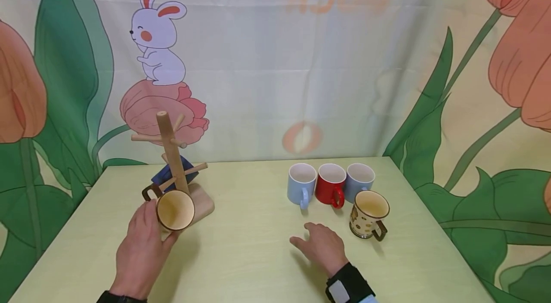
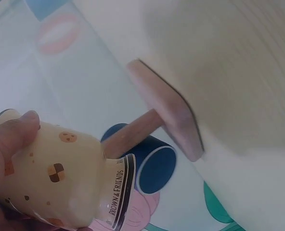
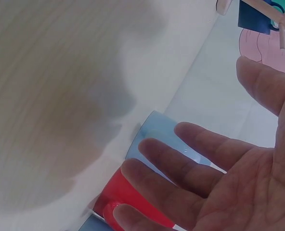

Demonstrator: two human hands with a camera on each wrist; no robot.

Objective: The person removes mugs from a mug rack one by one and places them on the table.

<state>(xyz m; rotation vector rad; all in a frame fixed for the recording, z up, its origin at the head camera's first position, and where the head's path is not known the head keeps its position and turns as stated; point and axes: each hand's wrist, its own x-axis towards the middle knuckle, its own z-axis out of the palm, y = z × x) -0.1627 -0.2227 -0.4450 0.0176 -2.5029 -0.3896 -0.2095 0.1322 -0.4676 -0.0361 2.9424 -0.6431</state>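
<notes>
My left hand [image 1: 139, 248] grips a cream mug [image 1: 175, 211] with a dark brown handle, fingers and thumb around its body. In the left wrist view the mug's printed side and dark-striped base show. It is held in front of a wooden mug tree [image 1: 172, 155], its handle near a lower peg. Behind the trunk hangs a dark blue mug [image 2: 156, 168], tilted. My right hand [image 1: 322, 247] hovers above the table with spread fingers and holds nothing. Nearest to it are a light blue mug [image 1: 301, 184], a red mug [image 1: 330, 183] and a patterned cream mug [image 1: 369, 214].
A second blue mug [image 1: 359, 179] stands right of the red one, behind the patterned cream mug. The pale table [image 1: 245, 255] ends at a printed curtain [image 1: 249, 54] at the back. Several bare pegs stick out from the mug tree.
</notes>
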